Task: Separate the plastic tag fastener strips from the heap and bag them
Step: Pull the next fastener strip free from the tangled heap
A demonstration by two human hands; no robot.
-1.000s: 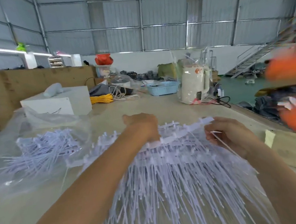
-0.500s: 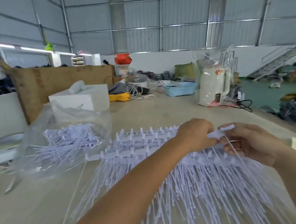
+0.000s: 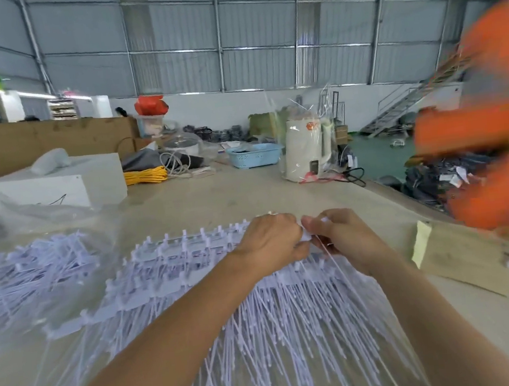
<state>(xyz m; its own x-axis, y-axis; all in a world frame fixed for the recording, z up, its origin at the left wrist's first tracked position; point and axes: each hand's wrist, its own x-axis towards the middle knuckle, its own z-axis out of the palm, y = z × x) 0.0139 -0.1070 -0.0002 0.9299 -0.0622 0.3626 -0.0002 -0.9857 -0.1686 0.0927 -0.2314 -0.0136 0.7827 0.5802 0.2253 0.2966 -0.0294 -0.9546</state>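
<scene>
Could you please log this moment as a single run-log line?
step: separating strip | left hand: grip on strip | right hand: grip on strip | heap: on table | bag: left, partly filled

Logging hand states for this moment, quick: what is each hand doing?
Left hand: closed, pinching the end of a tag fastener strip atop the heap.
Right hand: closed, pinching the same strip end.
</scene>
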